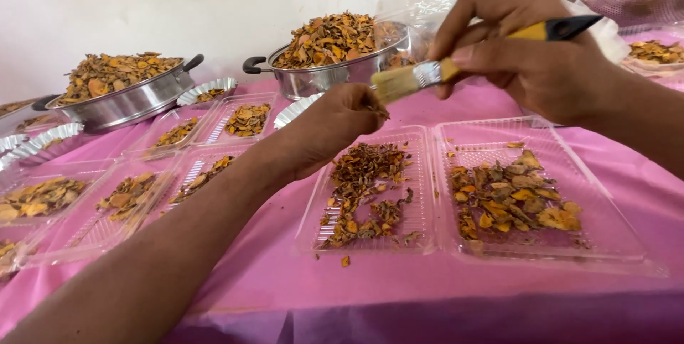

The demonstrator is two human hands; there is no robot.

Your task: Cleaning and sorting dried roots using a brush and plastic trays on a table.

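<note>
Two clear plastic hinged trays (541, 194) lie open on the pink tablecloth (399, 294), and both my hands work above them. My left hand (335, 127) is pinched shut on a small dried orange-brown chip (377, 110), held over the left tray so crumbs land inside. My right hand (527, 52) is clamped around a yellow-handled flat paintbrush (442, 72), bristles touching that chip. Behind the trays stands a steel pot (335, 73) heaped with chips.

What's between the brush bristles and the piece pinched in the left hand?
Nothing visible. The brush in the right hand has its bristles right beside the left hand fingertips, above the clear tray.
</note>
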